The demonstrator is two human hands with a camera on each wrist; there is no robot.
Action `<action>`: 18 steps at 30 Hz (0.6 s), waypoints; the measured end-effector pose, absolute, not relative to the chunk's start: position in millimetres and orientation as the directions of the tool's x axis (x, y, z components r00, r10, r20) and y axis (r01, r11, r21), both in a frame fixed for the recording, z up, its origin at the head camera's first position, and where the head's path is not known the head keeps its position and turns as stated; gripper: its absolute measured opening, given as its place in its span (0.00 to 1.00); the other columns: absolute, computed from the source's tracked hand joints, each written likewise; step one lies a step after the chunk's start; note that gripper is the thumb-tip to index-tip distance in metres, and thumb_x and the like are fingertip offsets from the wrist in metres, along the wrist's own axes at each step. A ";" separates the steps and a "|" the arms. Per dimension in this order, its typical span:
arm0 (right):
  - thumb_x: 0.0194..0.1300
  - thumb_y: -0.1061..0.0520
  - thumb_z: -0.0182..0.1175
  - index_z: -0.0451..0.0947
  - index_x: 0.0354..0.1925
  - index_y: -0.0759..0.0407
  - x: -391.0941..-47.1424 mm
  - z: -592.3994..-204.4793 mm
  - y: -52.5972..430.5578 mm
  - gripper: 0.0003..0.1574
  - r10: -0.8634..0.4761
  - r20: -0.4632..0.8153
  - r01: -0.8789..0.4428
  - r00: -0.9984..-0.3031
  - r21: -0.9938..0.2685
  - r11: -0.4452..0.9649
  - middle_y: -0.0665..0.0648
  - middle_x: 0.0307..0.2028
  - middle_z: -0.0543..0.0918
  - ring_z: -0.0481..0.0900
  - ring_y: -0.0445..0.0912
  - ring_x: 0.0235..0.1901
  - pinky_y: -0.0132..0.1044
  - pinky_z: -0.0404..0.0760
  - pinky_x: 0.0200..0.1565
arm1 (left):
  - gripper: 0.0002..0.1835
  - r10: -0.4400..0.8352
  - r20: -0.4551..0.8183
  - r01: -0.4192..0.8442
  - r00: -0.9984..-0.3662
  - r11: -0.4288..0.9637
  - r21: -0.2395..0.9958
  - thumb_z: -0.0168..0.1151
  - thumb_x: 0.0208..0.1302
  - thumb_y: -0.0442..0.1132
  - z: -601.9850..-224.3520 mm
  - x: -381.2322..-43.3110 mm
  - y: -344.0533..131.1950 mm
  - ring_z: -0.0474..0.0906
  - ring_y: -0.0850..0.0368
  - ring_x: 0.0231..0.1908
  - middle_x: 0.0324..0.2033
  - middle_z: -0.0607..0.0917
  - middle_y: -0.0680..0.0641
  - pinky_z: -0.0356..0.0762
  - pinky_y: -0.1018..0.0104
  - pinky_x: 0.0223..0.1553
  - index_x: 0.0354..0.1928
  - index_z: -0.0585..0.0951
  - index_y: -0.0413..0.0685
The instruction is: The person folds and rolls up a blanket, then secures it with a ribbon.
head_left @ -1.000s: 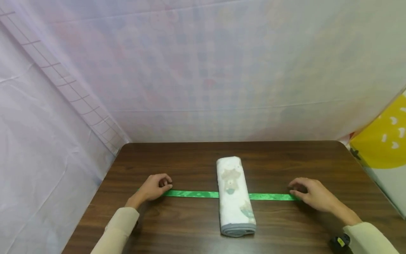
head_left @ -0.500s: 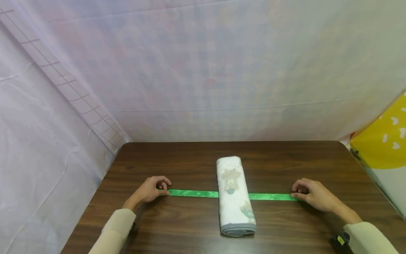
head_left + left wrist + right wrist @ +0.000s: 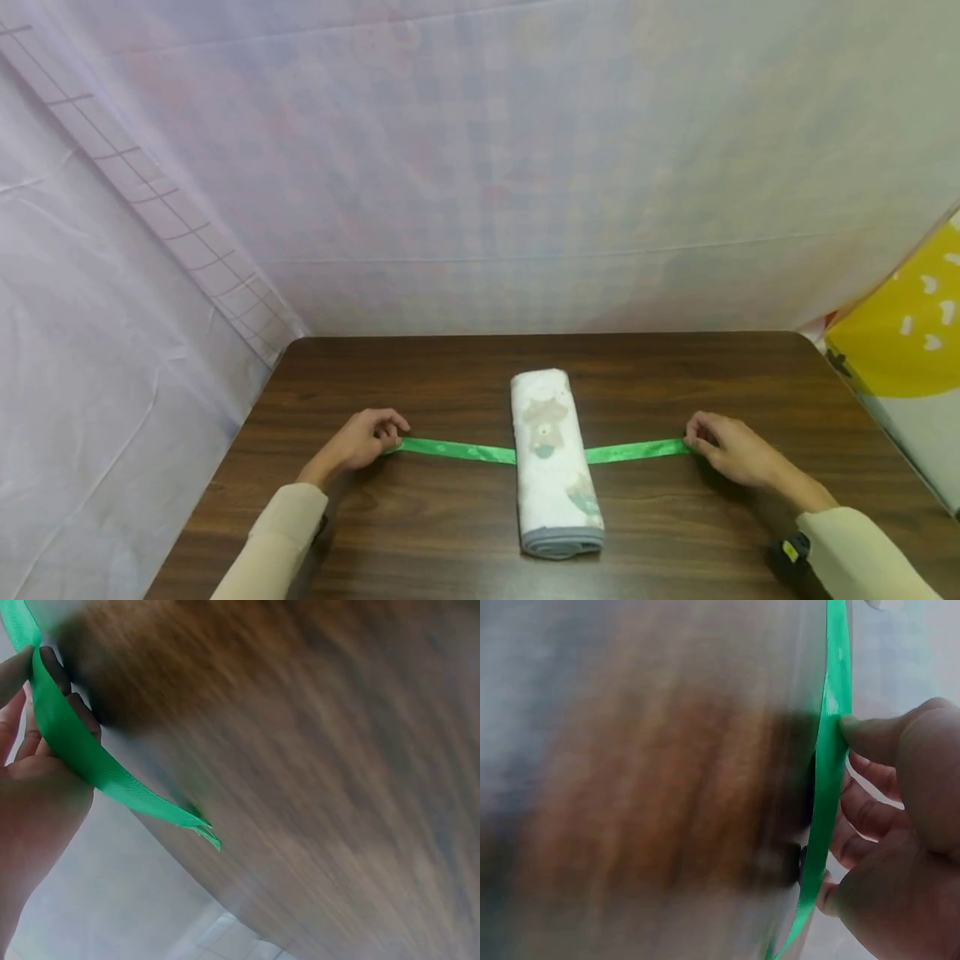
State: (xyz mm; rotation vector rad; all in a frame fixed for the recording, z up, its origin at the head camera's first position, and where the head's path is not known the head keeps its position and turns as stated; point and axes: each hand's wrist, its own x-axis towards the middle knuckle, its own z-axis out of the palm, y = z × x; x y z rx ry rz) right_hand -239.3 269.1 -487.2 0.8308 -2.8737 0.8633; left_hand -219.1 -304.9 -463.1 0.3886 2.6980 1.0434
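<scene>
A rolled white towel (image 3: 551, 475) with a grey edge and pale printed figures lies lengthwise on the table. Under it runs a green ribbon (image 3: 457, 450), coming out on both sides. My left hand (image 3: 363, 440) pinches the ribbon's left part between thumb and fingers; in the left wrist view the loose tail (image 3: 135, 795) hangs past the palm to a frayed end. On the other side my right hand (image 3: 731, 450) pinches the right part, and the right wrist view has the thumb against the ribbon (image 3: 829, 772). Both ribbon parts slope up from the towel to the hands.
The dark wooden table (image 3: 420, 375) has rounded far corners. Behind it hangs a pale checked curtain (image 3: 480, 167), with a white sheet (image 3: 90, 333) on the left. A yellow printed shape (image 3: 907, 325) shows at the right.
Both hands have closed on the ribbon and risen slightly, lifting its two sides off the table. The towel has stayed in place.
</scene>
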 end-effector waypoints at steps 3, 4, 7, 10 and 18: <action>0.65 0.65 0.63 0.74 0.33 0.54 -243.4 -484.0 267.5 0.08 -0.455 0.113 -0.441 -0.884 -0.525 0.728 0.46 0.31 0.80 0.76 0.34 0.33 0.34 0.77 0.33 | 0.09 0.328 -0.103 0.173 -0.939 0.710 0.683 0.61 0.66 0.29 -462.2 -220.9 -303.9 0.75 0.59 0.30 0.30 0.80 0.52 0.74 0.67 0.31 0.46 0.83 0.44; 0.65 0.65 0.63 0.74 0.34 0.55 -245.0 -483.3 266.7 0.08 -0.445 0.102 -0.428 -0.890 -0.526 0.735 0.46 0.31 0.80 0.76 0.35 0.32 0.34 0.77 0.33 | 0.09 0.330 -0.100 0.175 -0.939 0.707 0.685 0.61 0.66 0.29 -462.3 -221.8 -303.8 0.75 0.59 0.29 0.30 0.80 0.51 0.74 0.67 0.31 0.46 0.83 0.44; 0.65 0.65 0.63 0.74 0.33 0.55 -249.5 -481.6 264.8 0.07 -0.425 0.079 -0.399 -0.902 -0.529 0.749 0.47 0.29 0.80 0.75 0.35 0.30 0.33 0.75 0.31 | 0.10 0.329 -0.100 0.171 -0.939 0.699 0.694 0.60 0.65 0.28 -462.5 -224.1 -303.0 0.74 0.59 0.28 0.30 0.80 0.50 0.73 0.68 0.29 0.46 0.83 0.43; 0.64 0.66 0.63 0.75 0.34 0.56 -253.1 -480.1 263.5 0.07 -0.419 0.087 -0.399 -0.904 -0.526 0.751 0.47 0.28 0.81 0.75 0.36 0.29 0.33 0.75 0.31 | 0.11 0.329 -0.124 0.152 -0.936 0.698 0.700 0.59 0.65 0.27 -462.8 -224.9 -303.1 0.74 0.59 0.28 0.30 0.80 0.49 0.73 0.68 0.29 0.47 0.82 0.41; 0.65 0.69 0.61 0.78 0.41 0.60 -258.0 -467.2 264.8 0.08 -0.418 0.203 -0.454 -0.886 -0.564 0.689 0.49 0.33 0.83 0.77 0.35 0.34 0.34 0.77 0.34 | 0.13 0.298 -0.234 0.020 -0.926 0.657 0.754 0.59 0.64 0.29 -462.7 -226.6 -304.5 0.74 0.55 0.30 0.32 0.80 0.47 0.72 0.62 0.33 0.50 0.81 0.41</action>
